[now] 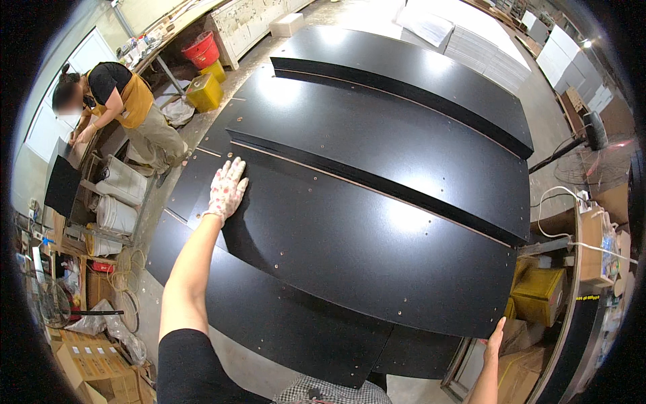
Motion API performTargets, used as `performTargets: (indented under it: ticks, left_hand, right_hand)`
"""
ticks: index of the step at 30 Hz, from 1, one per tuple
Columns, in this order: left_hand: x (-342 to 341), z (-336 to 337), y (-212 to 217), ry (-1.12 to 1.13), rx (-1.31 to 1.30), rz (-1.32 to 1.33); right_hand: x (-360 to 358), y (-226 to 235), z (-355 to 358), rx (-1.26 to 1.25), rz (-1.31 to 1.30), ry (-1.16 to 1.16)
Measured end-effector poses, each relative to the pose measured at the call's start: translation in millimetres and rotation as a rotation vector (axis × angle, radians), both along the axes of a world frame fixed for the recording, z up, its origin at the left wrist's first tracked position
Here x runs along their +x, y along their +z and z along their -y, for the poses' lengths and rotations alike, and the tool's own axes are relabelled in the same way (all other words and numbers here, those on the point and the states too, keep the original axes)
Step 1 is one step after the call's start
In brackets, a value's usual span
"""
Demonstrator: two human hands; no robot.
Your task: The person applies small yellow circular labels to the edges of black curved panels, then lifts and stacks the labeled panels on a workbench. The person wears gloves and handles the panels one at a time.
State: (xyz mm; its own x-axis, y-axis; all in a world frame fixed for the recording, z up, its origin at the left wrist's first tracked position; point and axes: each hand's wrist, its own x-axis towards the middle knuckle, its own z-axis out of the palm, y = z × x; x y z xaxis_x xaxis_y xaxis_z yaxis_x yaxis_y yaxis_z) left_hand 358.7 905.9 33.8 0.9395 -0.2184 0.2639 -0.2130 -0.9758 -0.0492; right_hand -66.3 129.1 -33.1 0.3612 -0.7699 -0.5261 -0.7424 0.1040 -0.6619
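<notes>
Large black panels with small drilled holes lie stacked in stepped, overlapping layers before me. My left hand (228, 186), in a white glove with a reddish pattern, lies flat with its fingers stretched out near the left end of one wide black panel (350, 229). At that panel's near right corner is my right hand (495, 339), its visible fingers stretched up along the edge; the rest of its fingers are partly hidden. Closer to me, a lower black panel (289, 316) sticks out from under it. Beyond lie another black panel (383, 128) and a far black panel (404, 67).
A co-worker (118, 101) bends over a bench at the left. Near them stand a red bucket (200, 50), a yellow container (204, 93) and white buckets (116, 214). Pale stacked boards (478, 57) stand behind the panels. At right are a fan (592, 151) and another yellow container (540, 296).
</notes>
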Motion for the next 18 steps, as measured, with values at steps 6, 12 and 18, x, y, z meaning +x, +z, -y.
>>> performTargets:
  ticks: [6, 12, 18]
  left_hand:
    - [61, -7, -9, 0.263, 0.002, -0.041]
    - [87, -3, 0, 0.427, -0.268, -0.076]
    - [106, -6, 6, 0.793, -0.42, -0.163]
  right_hand:
    - [-6, -7, 6, 0.024, 0.04, -0.025]
    - [-19, -35, 22, -0.098, 0.148, -0.097]
    - [-27, -42, 29, -0.149, 0.159, -0.089]
